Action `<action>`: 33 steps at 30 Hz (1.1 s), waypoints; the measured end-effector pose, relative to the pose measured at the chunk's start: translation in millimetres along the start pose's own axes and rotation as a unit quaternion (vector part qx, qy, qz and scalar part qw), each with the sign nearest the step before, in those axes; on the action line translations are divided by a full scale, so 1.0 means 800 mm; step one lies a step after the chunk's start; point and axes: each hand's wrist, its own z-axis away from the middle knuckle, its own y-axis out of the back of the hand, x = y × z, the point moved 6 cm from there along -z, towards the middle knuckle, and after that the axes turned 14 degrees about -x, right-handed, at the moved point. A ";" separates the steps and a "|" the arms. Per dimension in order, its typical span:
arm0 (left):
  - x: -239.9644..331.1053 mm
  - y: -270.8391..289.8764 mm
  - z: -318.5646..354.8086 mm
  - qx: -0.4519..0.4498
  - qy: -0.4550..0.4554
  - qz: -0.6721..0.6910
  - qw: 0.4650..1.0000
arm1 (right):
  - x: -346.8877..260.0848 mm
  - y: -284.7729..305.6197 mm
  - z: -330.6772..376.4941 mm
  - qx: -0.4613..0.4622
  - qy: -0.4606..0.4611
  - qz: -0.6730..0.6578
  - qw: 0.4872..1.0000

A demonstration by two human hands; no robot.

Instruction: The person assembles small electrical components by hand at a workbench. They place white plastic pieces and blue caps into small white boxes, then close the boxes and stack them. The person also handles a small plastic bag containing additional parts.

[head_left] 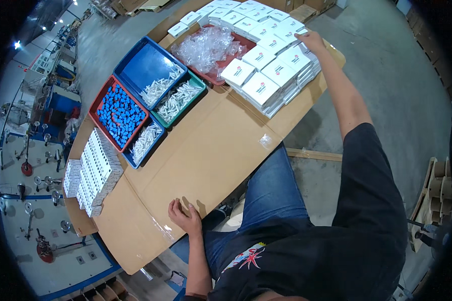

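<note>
My right hand [312, 42] reaches out to the far right side of the table, its fingers closed at the edge of a flat white box [287, 35] among the stacks. Its fingertips are small in view and partly hidden. Nearer to me stand more stacked white boxes [262, 87] with small printed marks. My left hand [185, 217] rests at the table's near edge, fingers slightly curled and apart, holding nothing. Under it lies the brown cardboard [186, 165] that covers the table.
A red tray [213, 79] holds clear plastic pieces [208, 47]. Left of it are blue trays [135, 52] and a green tray [202, 90] with white sticks, and a red tray [96, 103] of blue pieces [119, 115]. White cartons [98, 168] stand stacked at the left end.
</note>
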 end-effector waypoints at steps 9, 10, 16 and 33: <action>-0.008 -0.001 0.000 -0.003 0.000 -0.039 0.999 | 0.036 0.015 -0.011 0.041 -0.099 -0.284 0.953; -0.005 0.001 0.001 -0.004 0.003 -0.040 0.999 | 0.028 0.017 -0.004 0.042 -0.098 -0.299 0.948; -0.005 -0.001 -0.001 0.000 -0.004 -0.003 1.000 | -0.001 0.039 0.020 0.067 0.049 -0.579 0.811; -0.009 0.018 0.004 0.012 -0.037 0.036 0.999 | -0.234 0.004 0.243 -0.154 0.257 -0.674 0.675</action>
